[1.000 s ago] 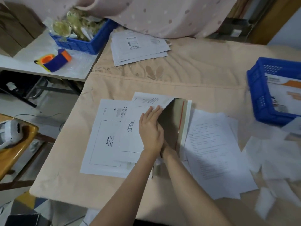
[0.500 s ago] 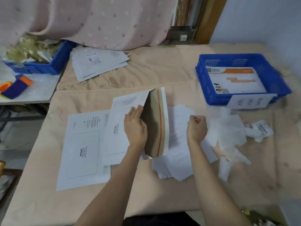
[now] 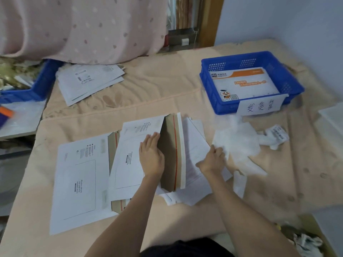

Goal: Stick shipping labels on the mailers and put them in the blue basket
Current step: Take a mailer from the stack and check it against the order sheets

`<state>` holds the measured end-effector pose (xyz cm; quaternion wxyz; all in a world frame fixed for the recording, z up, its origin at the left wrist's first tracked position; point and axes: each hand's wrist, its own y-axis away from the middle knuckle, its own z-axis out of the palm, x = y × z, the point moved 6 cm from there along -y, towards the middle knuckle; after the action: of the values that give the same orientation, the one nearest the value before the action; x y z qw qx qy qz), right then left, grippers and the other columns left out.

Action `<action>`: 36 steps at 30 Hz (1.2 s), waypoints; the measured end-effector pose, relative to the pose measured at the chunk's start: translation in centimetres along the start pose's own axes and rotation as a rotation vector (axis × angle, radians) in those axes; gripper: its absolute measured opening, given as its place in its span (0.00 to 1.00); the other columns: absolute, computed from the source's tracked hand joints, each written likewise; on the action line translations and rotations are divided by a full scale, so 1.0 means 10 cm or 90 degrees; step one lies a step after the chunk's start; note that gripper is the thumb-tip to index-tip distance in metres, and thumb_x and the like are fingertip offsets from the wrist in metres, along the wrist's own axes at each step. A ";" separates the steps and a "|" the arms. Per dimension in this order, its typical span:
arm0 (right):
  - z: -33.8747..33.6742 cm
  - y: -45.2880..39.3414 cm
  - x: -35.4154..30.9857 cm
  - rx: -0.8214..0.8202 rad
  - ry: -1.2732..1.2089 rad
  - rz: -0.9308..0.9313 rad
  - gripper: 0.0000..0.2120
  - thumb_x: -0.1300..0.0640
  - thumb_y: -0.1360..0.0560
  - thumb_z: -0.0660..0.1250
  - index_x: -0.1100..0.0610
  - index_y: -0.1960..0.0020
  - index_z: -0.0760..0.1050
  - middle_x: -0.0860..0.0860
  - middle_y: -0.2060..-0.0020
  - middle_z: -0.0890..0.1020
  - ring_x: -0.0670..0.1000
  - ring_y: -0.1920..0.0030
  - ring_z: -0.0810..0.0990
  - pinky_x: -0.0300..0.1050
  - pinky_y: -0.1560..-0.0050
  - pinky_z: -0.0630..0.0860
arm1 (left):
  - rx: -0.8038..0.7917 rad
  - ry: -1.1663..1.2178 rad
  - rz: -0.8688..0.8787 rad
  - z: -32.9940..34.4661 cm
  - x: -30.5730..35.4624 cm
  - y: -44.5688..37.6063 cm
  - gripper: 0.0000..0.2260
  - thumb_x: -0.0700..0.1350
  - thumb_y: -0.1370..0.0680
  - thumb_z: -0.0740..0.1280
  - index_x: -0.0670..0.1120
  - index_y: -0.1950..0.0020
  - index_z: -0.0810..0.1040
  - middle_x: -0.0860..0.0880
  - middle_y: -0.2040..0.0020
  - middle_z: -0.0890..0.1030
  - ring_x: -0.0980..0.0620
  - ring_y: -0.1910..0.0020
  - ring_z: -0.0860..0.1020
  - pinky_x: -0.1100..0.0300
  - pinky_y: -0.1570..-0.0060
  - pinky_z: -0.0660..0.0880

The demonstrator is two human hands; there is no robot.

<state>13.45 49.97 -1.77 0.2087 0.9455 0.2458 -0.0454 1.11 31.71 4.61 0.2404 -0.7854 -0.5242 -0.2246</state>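
- Left hand [image 3: 151, 156] lies flat, fingers straight and together, palm down on the top mailer [image 3: 130, 154]. Judged purpose: to pin the mailer to the worktop [image 3: 148, 93] so it does not slide while the other hand works.
- That mailer lies across a second mailer [image 3: 78, 184], which sits flat just to the left. The top one's brown flap [image 3: 171, 154] is open and stands up at the fingertips, its red tear strip and white adhesive liner facing right. Flap not sealed yet.
- Right hand [image 3: 213, 160] is curled, fingertips pinching white paper at the edge of the backing scraps [image 3: 239, 143]. Whether it holds a label or only spent backing, cannot tell: blurred.
- Printed sheets [image 3: 194, 160] lie under and right of the flap, within reach of the right hand; probably the label stock.
- Blue basket [image 3: 293, 84] stands far right, well apart from both hands. One orange-and-white mailer already lies in it. A handwritten tag hangs on its near wall.
- More mailers [image 3: 89, 80] are stacked at far left, beside another blue crate [image 3: 42, 84].
- Both forearms reach forward from the bottom edge, left wrist straight, right wrist angled outward toward the scraps.
- Judgement: labelling is in hand; the two near mailers are not yet binned.
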 end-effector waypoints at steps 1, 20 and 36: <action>0.00 -0.01 0.01 -0.008 -0.002 0.001 0.41 0.51 0.33 0.75 0.59 0.29 0.57 0.58 0.33 0.62 0.58 0.35 0.65 0.45 0.40 0.68 | 0.000 -0.001 -0.001 0.00 0.00 -0.01 0.22 0.31 0.23 0.59 0.46 0.31 0.73 0.48 0.31 0.73 0.46 0.28 0.65 0.47 0.27 0.59; -0.78 0.01 -0.11 0.169 -0.303 0.060 0.14 0.65 0.23 0.55 0.58 0.39 0.71 0.56 0.49 0.81 0.60 0.53 0.79 0.46 0.61 0.69 | -0.020 -0.053 0.003 0.03 -0.15 -0.17 0.23 0.29 0.24 0.57 0.44 0.31 0.73 0.48 0.30 0.72 0.45 0.27 0.65 0.48 0.27 0.58; -1.05 0.04 -0.06 0.207 -0.415 0.105 0.11 0.64 0.24 0.57 0.57 0.47 0.76 0.55 0.48 0.82 0.54 0.58 0.76 0.43 0.61 0.69 | -0.053 -0.047 0.005 -0.01 -0.32 -0.23 0.24 0.29 0.23 0.55 0.44 0.29 0.70 0.47 0.28 0.69 0.45 0.25 0.61 0.48 0.25 0.56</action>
<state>12.95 53.73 8.00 0.1258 0.9190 0.0789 -0.3653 -2.18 30.15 3.03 0.1892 -0.8044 -0.5199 -0.2163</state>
